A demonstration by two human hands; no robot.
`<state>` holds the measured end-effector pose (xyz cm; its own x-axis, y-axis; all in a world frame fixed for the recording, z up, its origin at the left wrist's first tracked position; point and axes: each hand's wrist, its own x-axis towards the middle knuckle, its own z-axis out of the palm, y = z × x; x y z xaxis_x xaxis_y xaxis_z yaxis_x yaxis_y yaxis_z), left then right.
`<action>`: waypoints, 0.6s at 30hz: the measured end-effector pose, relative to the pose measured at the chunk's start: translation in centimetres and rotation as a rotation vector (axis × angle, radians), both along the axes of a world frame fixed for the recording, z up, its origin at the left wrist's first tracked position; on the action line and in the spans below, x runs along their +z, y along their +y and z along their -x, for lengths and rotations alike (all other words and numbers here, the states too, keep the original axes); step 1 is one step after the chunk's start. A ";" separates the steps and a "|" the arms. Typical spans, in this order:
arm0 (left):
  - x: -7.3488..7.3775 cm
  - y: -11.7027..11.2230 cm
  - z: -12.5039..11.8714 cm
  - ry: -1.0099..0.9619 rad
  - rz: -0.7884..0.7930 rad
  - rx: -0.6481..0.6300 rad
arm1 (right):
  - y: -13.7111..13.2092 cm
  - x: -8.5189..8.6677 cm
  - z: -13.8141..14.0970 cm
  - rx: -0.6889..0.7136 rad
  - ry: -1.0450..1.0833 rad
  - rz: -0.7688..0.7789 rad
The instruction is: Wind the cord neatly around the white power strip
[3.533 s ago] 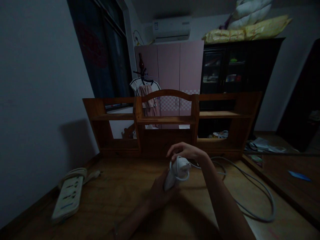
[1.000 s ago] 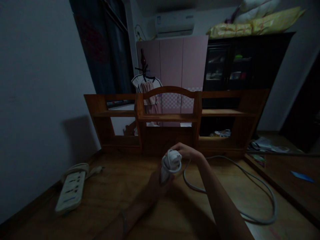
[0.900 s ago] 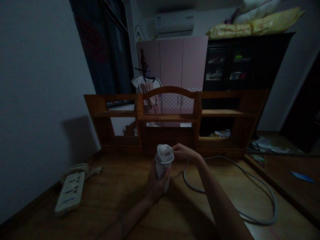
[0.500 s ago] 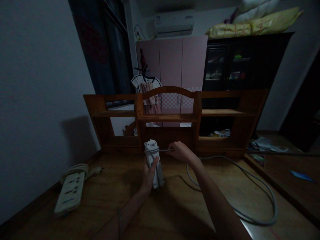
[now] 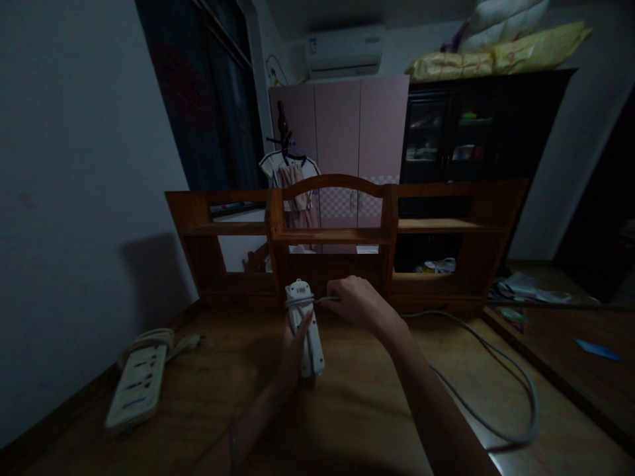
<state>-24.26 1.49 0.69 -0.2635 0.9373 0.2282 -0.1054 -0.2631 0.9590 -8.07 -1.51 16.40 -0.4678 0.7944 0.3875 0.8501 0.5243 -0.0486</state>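
My left hand (image 5: 294,340) is closed around a white power strip (image 5: 312,350), thumb across the side that faces me. That face shows screws and a label near the top, so it looks like the underside. Several turns of grey cord (image 5: 299,301) wrap the strip near its upper end. To the right, my right hand (image 5: 354,299) pinches the same cord a short way from the strip. From behind that hand the loose cord runs in a wide loop over the wooden desktop (image 5: 367,396) at the right.
A second power strip (image 5: 136,383), sockets up with its cord coiled at the back, lies at the left by the wall. Behind my hands stands a wooden shelf unit (image 5: 332,235). A raised wooden edge (image 5: 546,360) borders the right side.
My right hand has shifted slightly left, nearer the strip, still pinching the cord. The loose loop on the desk has pulled in and become smaller. My left hand holds the strip in nearly the same place.
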 end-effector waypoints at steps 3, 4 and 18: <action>0.2 -0.1 -0.2 0.045 -0.003 -0.070 | -1.8 1.0 1.0 0.017 -0.086 0.005; 0.2 -0.3 -0.3 0.063 -0.023 -0.099 | -2.3 1.1 1.2 0.021 -0.110 0.020; 2.4 -4.6 -1.8 0.497 -0.063 -0.498 | -4.3 1.8 1.2 0.051 -0.159 0.141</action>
<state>-22.50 -3.11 3.13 0.3433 0.9002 0.2679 0.2191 -0.3541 0.9092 -9.30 -5.84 18.18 -0.5552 0.8091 0.1927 0.8254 0.5645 0.0078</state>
